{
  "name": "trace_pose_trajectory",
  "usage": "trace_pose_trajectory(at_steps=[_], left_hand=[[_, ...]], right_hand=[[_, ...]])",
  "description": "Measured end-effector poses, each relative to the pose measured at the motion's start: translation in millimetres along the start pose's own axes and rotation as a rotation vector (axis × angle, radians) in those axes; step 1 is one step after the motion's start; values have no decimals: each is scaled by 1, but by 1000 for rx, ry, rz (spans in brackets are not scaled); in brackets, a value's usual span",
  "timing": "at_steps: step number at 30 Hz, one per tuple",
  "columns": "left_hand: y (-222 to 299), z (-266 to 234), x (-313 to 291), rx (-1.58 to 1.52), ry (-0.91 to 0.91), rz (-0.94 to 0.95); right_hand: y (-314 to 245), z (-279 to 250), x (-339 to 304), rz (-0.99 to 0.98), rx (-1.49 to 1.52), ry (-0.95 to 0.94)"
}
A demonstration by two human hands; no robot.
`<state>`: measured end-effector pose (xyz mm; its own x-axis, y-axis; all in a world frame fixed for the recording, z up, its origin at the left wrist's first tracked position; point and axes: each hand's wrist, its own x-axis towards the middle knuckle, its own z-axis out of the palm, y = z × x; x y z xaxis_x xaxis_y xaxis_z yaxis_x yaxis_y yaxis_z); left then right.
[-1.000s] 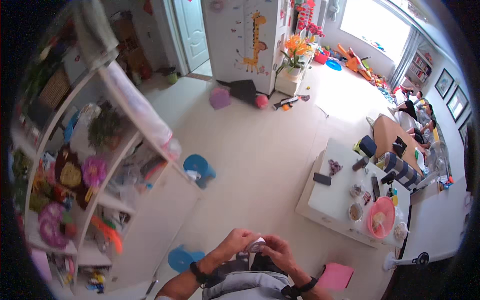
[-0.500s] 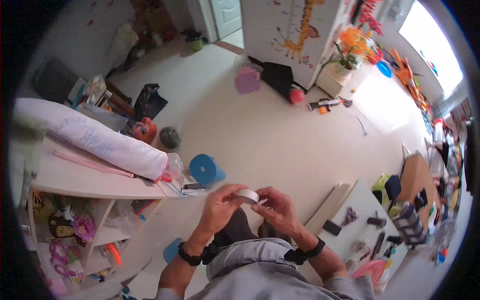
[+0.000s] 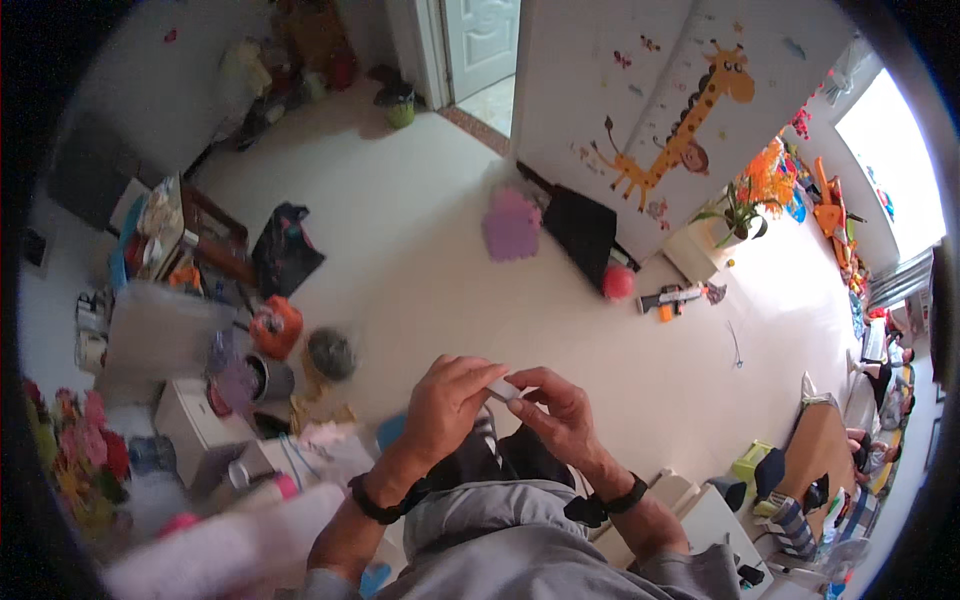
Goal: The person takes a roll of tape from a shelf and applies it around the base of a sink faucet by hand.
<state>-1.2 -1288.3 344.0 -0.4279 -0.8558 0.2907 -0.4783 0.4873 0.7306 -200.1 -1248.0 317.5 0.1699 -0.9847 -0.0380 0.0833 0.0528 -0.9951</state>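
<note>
A small roll of white tape point(image 3: 503, 389) is held up in front of my body, between my two hands. My left hand point(image 3: 447, 408) closes on its left side, fingers covering part of it. On the other side, my right hand point(image 3: 556, 412) pinches the roll between thumb and fingers. The roll is turned nearly edge-on, and much of it is hidden by my fingers. Both wrists wear black bands.
A blue stool point(image 3: 391, 432) stands behind my left wrist. An orange bag point(image 3: 275, 327) and a dark round bundle point(image 3: 332, 354) lie on the floor to the left. A toy gun point(image 3: 672, 299) lies ahead right. A cardboard box point(image 3: 815, 455) stands at the right.
My view has swung, so the shelf and long pink-white roll have slid down and left, and the table toward the lower edge. The tape is turned more edge-on, still between both hands.
</note>
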Motion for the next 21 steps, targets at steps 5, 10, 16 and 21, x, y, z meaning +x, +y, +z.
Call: trace_pose_trajectory(at_steps=[5,10,16,21], left_hand=[[-55,-33,111,82,-68,10],[-134,-53,204,156,-13,0],[-214,-96,307,327,-5,-67],[-269,-133,395,427,47,-129]], right_hand=[[-18,-18,127,118,-30,32],[4,-42,267,111,-22,-97],[-2,-46,447,236,152,-494],[-9,-45,574,168,26,-628]])
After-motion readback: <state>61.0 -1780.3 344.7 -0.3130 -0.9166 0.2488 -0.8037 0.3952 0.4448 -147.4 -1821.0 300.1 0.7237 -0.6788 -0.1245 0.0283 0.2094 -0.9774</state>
